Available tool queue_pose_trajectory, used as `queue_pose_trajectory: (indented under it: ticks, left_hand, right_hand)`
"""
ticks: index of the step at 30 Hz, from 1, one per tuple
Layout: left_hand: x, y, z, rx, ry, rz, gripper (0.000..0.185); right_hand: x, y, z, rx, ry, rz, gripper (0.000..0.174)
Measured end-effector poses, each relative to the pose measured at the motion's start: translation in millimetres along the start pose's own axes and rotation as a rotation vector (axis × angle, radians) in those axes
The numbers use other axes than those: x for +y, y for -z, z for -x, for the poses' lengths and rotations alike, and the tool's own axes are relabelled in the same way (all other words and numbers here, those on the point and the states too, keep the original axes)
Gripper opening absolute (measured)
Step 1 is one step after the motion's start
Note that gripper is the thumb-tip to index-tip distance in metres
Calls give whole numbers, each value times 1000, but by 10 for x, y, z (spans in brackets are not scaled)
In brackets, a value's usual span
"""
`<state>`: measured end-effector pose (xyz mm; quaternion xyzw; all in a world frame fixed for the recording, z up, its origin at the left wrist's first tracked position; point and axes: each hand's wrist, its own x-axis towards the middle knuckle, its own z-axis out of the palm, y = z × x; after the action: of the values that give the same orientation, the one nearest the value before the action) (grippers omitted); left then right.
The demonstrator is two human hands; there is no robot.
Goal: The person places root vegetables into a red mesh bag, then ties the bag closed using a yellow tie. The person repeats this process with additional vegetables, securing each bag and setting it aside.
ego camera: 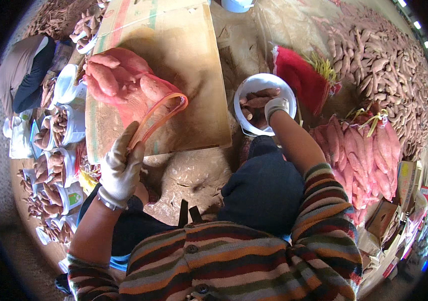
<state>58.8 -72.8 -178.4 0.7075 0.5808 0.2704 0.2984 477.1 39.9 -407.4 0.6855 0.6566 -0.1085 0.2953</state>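
My gloved left hand [122, 165] grips the orange rim band of a red mesh bag [129, 111], which lies on a flat cardboard sheet [184, 124]. Several sweet potatoes [101, 77] are in the bag, and its band stands up as a loop. My gloved right hand [277, 107] reaches down into a white plastic bucket [239, 113] holding several sweet potatoes [257, 102]. The fingers of that hand are partly hidden, so I cannot tell whether it holds one. Beside the bucket lies a folded red mesh sack [298, 77] with yellow ties [321, 66].
Buckets of sweet potatoes [75, 124] line the left side, where a person [26, 71] bends over. A full red mesh sack [364, 154] stands at the right, before a large heap of sweet potatoes [379, 67]. Cardboard boxes [383, 220] lie at lower right.
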Motion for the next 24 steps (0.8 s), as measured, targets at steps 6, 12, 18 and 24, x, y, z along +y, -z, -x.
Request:
queue_pose_trajectory:
  ticks: [6,12,18,24]
  left_hand:
    - [-3,-233,-97,102,158,409,46]
    - [-77,-74,-106,12,-59,-169,30]
    - [-209,-74,-131,191,-264,-90,24]
    - [-159,-105,-81,112,-217,-263,34]
  right_hand:
    - [-10,-130,-10,-138,43,147,39]
    - [-19,304,382,-86,120,-15,37]
    - [445,772,1122,-53,139,-291,37]
    - [871,1410,2553,-59,230,-1451,36]
